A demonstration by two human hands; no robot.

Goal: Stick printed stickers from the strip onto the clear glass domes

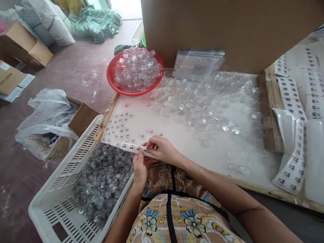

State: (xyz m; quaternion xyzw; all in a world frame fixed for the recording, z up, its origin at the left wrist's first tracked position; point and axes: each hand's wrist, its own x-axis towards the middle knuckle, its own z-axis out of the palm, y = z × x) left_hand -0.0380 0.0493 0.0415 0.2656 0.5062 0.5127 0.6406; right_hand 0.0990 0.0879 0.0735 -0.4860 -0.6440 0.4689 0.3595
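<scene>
Sticker strip (131, 147) btwn both hands, L hand (139, 167) pinching it, R hand (162, 149) pinching its end

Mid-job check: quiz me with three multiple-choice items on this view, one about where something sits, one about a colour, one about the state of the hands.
1. Where is the white slotted crate?
A. On the board
B. Left of the person, below the board's edge
C. Inside the cardboard box

2. What colour is the bowl of clear domes?
A. Red
B. Blue
C. Green

3. What are the hands doing?
A. Both empty
B. Both hold the sticker strip
C. One lifts the bowl

Answers: 1 B, the crate sits beside the lap, full of domes. 2 A, its rim is red. 3 B, the left hand and right hand pinch the strip.
</scene>
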